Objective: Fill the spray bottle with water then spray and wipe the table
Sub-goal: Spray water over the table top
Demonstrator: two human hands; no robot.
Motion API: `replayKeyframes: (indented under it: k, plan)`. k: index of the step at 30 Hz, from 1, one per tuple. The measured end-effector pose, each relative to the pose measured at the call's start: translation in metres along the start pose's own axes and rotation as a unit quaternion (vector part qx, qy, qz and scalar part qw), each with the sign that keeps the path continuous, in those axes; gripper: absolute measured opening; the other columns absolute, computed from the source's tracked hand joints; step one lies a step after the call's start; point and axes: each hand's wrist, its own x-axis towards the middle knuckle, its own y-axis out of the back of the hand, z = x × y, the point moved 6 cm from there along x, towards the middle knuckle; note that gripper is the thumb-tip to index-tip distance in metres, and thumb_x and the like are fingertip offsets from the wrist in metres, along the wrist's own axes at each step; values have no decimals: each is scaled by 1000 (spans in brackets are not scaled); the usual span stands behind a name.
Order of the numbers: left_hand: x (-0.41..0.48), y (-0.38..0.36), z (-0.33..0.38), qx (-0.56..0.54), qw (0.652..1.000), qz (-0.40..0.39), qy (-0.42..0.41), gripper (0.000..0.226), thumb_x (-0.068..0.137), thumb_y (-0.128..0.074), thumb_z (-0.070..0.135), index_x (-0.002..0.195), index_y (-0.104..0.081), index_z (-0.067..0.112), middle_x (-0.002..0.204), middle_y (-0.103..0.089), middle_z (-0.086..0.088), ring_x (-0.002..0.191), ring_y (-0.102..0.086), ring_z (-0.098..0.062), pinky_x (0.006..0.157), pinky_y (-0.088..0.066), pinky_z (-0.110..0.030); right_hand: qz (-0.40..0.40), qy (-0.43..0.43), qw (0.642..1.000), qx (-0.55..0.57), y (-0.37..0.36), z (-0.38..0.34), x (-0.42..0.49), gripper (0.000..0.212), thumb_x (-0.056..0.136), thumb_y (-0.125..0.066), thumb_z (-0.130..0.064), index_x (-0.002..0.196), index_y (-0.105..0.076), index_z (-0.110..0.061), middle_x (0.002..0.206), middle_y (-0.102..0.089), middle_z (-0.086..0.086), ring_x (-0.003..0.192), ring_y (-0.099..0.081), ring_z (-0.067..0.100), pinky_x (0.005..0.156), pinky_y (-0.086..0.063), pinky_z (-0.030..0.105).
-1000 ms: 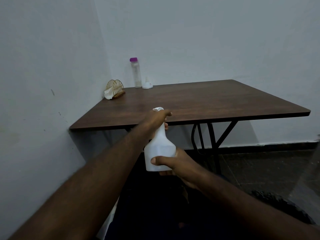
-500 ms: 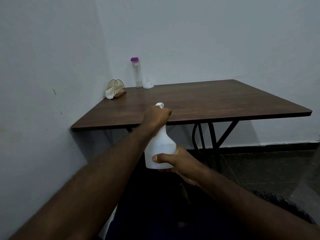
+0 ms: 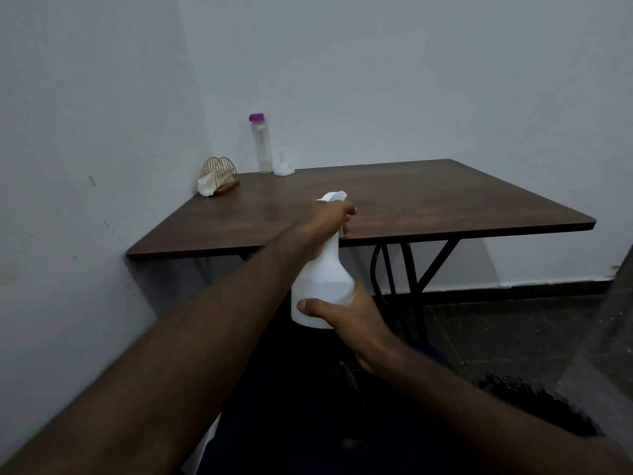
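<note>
A white spray bottle [image 3: 323,279] is held upright in the air in front of the near edge of the brown wooden table [image 3: 411,200]. My left hand [image 3: 330,217] grips the bottle's white spray head at the top, fingers curled round it. My right hand [image 3: 346,310] holds the bottle's base, thumb across the front. A clear water bottle with a purple cap [image 3: 261,144] stands at the table's back edge by the wall. White tissue sits in a gold wire napkin holder [image 3: 219,174] in the back left corner.
A small white cap-like object [image 3: 283,168] lies next to the water bottle. Walls close the table in at the left and back. Black metal legs [image 3: 407,269] stand under the table. A dark tiled floor spreads to the right, with a dark round object [image 3: 534,406] low at the right.
The spray bottle and both hands have risen slightly and shifted toward the table edge; my left hand stays on the spray head and has turned a little.
</note>
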Motion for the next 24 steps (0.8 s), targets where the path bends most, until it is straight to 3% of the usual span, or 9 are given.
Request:
replayKeyframes:
  k: [4,8,11,15,20,24]
  plan:
    - [6,1,-2,41,998,51,-17,27,77,-66,21,101,-63,7,75,-61,-8,62,-56,-20,68,-52,-33,-11,19,1000,3,1,-5,-2,43,69,-84,-11,110,-71,-15,103,-76,6,95,-73,22,86,-59,47]
    - [5,-2,-1,14,999,25,-36,3,84,-63,13,87,-61,12,79,-61,-9,67,-59,-19,63,-52,-29,19,3,1000,-15,5,1,2,68,56,-89,-26,118,-63,-18,108,-73,5,95,-73,20,81,-61,45]
    - [6,-8,-1,-6,999,-21,-38,22,85,-64,15,106,-62,7,81,-60,-8,70,-59,-18,62,-52,-27,46,-13,999,-10,9,9,5,82,50,-93,-32,122,-57,-20,110,-71,3,97,-72,20,77,-62,43]
    - [3,-15,0,13,998,-41,-39,37,82,-66,25,116,-62,11,81,-66,-10,72,-65,-20,78,-57,-35,65,-8,998,-5,10,12,2,87,49,-93,-35,125,-53,-21,111,-70,1,97,-72,18,77,-62,41]
    - [0,-23,-1,-44,997,-65,-22,22,88,-64,18,107,-60,7,84,-54,-12,69,-57,-21,60,-54,-27,65,4,998,-14,11,9,-4,75,54,-91,-31,121,-57,-22,108,-71,-1,94,-72,15,76,-63,39]
    - [-2,-24,0,8,997,-71,-22,27,89,-63,27,110,-61,10,93,-60,-16,69,-61,-20,42,-48,-16,66,-9,998,-5,11,13,-4,80,54,-91,-32,123,-52,-23,112,-69,0,98,-71,16,77,-63,39]
